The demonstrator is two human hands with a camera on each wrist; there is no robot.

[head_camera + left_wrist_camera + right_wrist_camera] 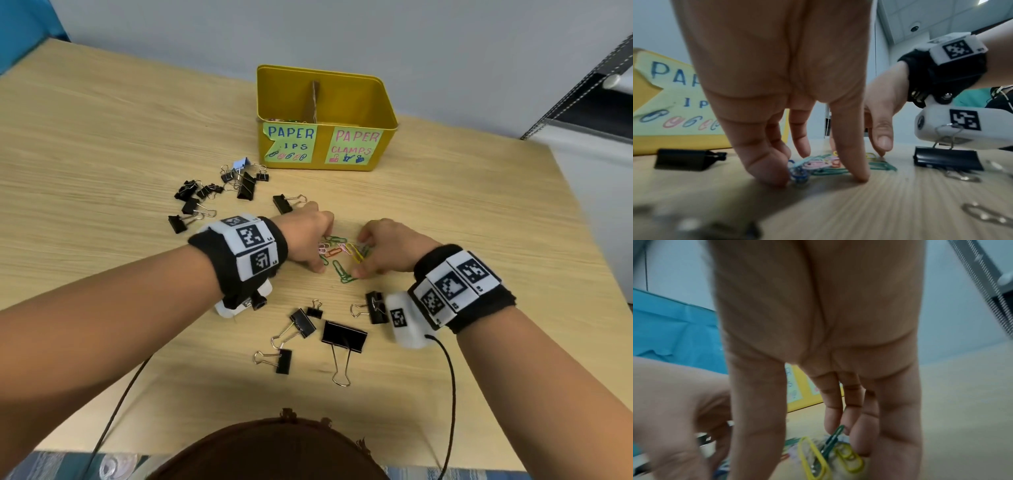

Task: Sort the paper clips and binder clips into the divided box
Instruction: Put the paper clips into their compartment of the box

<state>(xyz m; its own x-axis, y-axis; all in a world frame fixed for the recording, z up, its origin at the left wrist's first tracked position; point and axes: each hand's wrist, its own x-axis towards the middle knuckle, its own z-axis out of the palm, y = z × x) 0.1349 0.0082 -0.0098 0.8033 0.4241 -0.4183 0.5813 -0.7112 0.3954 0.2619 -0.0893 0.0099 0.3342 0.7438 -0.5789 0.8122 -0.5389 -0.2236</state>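
A yellow divided box (pixel 319 148) stands at the back of the table, labelled for paper clips on its left half and paper clamps on its right; a few clips (pixel 284 120) show in the left half. Coloured paper clips (pixel 337 251) (pixel 824 164) lie in a small pile mid-table. My left hand (pixel 323 251) (pixel 816 175) stands on its fingertips, thumb and fingers flanking the pile. My right hand (pixel 361 257) (pixel 807 451) curls its fingers round green and yellow clips (pixel 833 439) at the pile's right. Black binder clips lie scattered at the back left (pixel 209 195) and in front (pixel 342 332).
One binder clip (pixel 282 204) lies just behind my left hand, another (pixel 375 306) (pixel 947 158) right under my right wrist. Wrist cables (pixel 452 394) trail toward the near table edge. A white cabinet (pixel 596 164) stands off the table's right side.
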